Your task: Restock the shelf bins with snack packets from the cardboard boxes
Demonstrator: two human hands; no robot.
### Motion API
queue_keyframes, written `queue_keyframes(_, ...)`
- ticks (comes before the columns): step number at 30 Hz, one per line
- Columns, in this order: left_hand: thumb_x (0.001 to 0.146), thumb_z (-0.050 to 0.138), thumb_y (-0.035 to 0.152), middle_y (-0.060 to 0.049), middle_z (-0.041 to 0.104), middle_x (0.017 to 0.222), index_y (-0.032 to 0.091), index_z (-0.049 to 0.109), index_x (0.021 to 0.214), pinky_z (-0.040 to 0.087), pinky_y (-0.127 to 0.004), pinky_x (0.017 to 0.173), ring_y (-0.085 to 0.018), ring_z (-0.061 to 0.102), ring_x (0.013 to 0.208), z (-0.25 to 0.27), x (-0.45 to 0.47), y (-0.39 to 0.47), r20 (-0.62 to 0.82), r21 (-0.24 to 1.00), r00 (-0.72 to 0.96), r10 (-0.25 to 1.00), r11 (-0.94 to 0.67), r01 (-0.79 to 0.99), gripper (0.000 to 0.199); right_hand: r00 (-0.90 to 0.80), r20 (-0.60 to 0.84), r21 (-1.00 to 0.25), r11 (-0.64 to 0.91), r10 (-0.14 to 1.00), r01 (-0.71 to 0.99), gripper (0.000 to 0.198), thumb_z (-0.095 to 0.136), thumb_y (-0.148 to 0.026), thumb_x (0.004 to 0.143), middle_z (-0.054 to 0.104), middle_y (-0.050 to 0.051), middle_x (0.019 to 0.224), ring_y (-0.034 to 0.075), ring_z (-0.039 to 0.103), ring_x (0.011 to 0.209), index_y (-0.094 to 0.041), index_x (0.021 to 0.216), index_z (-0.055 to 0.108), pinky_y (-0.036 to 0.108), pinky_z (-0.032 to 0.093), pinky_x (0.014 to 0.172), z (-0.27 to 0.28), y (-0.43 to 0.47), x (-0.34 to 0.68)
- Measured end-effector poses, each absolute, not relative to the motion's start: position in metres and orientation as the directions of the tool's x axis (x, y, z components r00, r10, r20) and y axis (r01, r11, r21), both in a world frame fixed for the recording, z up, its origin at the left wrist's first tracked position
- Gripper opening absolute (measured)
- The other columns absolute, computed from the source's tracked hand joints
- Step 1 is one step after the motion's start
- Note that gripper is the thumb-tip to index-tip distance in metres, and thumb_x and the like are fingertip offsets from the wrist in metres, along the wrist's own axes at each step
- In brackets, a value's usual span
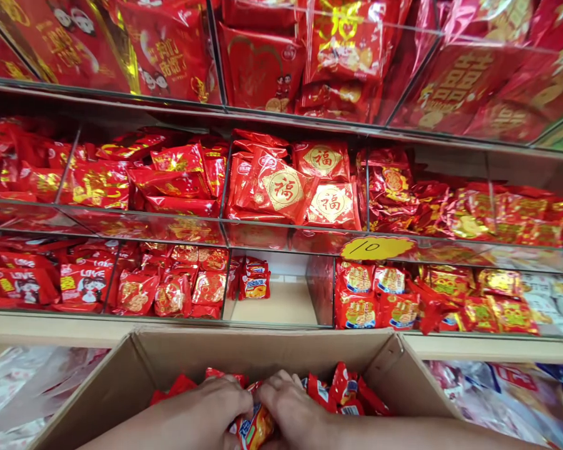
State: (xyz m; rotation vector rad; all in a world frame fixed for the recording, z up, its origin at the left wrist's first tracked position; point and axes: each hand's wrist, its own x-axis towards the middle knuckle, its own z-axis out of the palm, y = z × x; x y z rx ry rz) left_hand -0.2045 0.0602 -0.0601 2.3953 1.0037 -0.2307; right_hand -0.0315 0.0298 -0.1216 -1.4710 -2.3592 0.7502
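Note:
Both my hands are inside an open cardboard box (263, 344) at the bottom of the view. Between them is a red, blue and orange snack packet (254, 430). My left hand (216, 403) is closed on its left side with the fingers curled down. From the other side my right hand (288, 406) closes around it. My hands partly cover the packet, so I cannot tell whether more packets are in the grip. Other red snack packets (344, 384) lie in the box around my hands.
Behind the box, a shelf compartment (276, 306) holds a few similar packets (254, 279) at its left. Clear dividers separate neighbouring compartments full of red packets (359, 294). A yellow price tag (378, 247) marked 10 hangs above. Plastic-wrapped goods (507, 400) flank the box.

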Motion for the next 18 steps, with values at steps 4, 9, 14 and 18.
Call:
queue_keyframes(4,0.059,0.059,0.027,-0.001,0.057,0.089,0.026,0.059,0.082,0.042,-0.032,0.072,-0.022,0.053,0.084,-0.062,-0.205,0.065,-0.394,0.397,0.667,0.632,-0.537,0.744,0.023,-0.371,-0.059,-0.591,0.267,0.927,0.761,0.045,0.061,-0.048,0.058,0.054,0.005,0.09,0.022,0.045,0.087,-0.023,0.096,0.054,0.036,0.036,0.076,-0.121,0.028,-0.031)
queue_keyframes(9,0.056,0.062,0.024,-0.002,0.057,0.087,0.023,0.059,0.073,0.041,-0.031,0.071,-0.021,0.052,0.083,-0.064,-0.202,0.064,-0.421,0.363,0.658,0.625,-0.549,0.753,0.018,-0.429,-0.205,-0.491,0.286,0.88,0.823,0.042,0.064,-0.045,0.056,0.055,0.007,0.091,0.025,0.045,0.091,-0.024,0.092,0.059,0.041,0.033,0.082,-0.113,0.03,-0.034)
queue_keyframes(14,0.055,0.063,0.028,-0.002,0.057,0.091,0.025,0.053,0.088,0.04,-0.033,0.071,-0.023,0.053,0.085,-0.06,-0.204,0.064,-0.419,0.386,0.646,0.638,-0.519,0.763,0.034,-0.406,-0.308,-0.447,0.246,0.86,0.86,0.04,0.069,-0.028,0.054,0.055,0.01,0.1,0.026,0.047,0.094,-0.02,0.092,0.058,0.04,0.032,0.083,-0.109,0.03,-0.039)
queue_keyframes(18,0.053,0.065,0.035,-0.002,0.059,0.093,0.026,0.053,0.094,0.04,-0.033,0.071,-0.025,0.053,0.087,-0.049,-0.206,0.067,-0.426,0.416,0.642,0.638,-0.491,0.765,0.044,-0.403,-0.248,-0.566,0.205,0.881,0.798,0.036,0.071,-0.023,0.049,0.061,0.003,0.084,0.02,0.053,0.08,-0.019,0.081,0.056,0.032,0.035,0.077,-0.108,0.027,-0.038)
